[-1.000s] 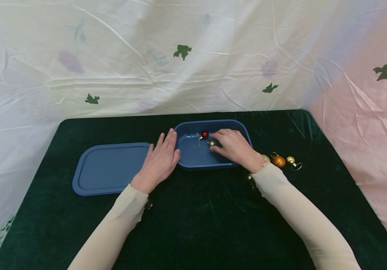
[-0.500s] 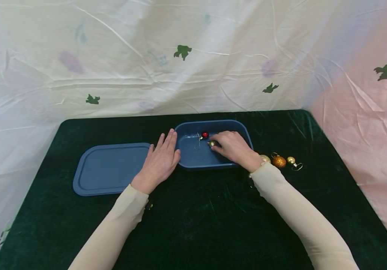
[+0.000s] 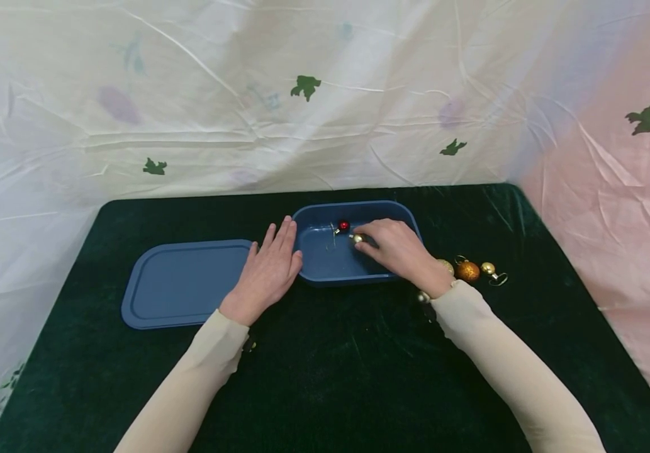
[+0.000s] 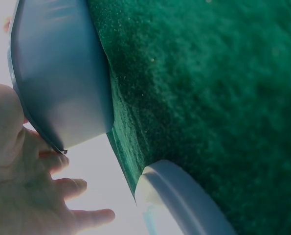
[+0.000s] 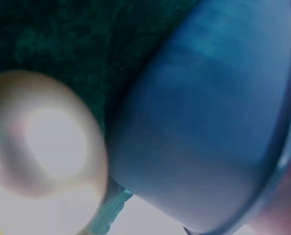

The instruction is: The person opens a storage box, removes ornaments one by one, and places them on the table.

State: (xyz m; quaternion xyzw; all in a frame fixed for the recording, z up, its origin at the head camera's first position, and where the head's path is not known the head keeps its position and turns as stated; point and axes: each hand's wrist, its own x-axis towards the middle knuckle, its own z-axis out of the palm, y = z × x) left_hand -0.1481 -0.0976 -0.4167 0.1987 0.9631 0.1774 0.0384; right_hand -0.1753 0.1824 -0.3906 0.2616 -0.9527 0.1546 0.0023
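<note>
A blue rectangular box (image 3: 325, 277) stands on the dark green cloth. My left hand (image 3: 267, 270) lies with straight fingers against its left side, thumb near the corner; the left wrist view shows the fingers at the box's rim (image 4: 32, 120). Over the inside of the box, my right hand (image 3: 395, 248) pinches a small gold bauble (image 3: 358, 238) between thumb and fingertips. A small red bauble (image 3: 343, 224) with a wire hook lies in the box just left of it. The right wrist view has the box's outer wall (image 5: 199, 112), while the fingertips are out of sight.
Left of the box lies a flat blue lid (image 3: 183, 283), partly under my left hand. To the right are an orange glitter bauble (image 3: 468, 271), a small gold one (image 3: 487, 268) and others partly hidden by my right wrist. A shiny pale ball (image 5: 47, 152) looms blurred beside the box.
The right thumb and fingers have closed on the small gold bauble, which has shifted slightly up and right in view. The left hand has stayed still.
</note>
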